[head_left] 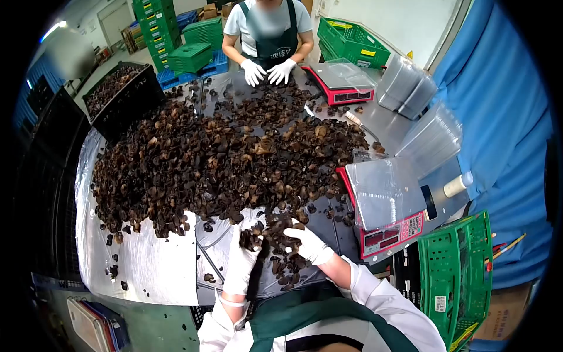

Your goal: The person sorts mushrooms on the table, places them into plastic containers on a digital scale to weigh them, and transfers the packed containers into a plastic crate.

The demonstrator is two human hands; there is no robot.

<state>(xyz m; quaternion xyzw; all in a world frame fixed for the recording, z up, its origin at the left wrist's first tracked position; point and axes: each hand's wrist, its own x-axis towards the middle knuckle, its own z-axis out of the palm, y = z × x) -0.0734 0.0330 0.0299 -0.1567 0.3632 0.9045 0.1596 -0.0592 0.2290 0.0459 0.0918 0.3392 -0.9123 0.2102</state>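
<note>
A broad heap of dark brown, curled wood ear mushrooms (234, 158) covers the middle of the metal table. In a white glove, my left hand (239, 258) curls its fingers around a few of the mushrooms at the heap's near edge. My right hand (311, 243), also gloved in white, is bent around mushrooms just to the right, its fingertips partly hidden among them. Between and below the two hands lies a smaller loose group of mushrooms (287, 267), close to my apron.
A red scale (387, 232) with clear plastic boxes (384, 190) stands at right, near a green crate (454, 276). Another scale (343, 82) is farther back. Across the table, a co-worker's gloved hands (267, 71) rest at the heap. A black crate (126, 102) of mushrooms stands left.
</note>
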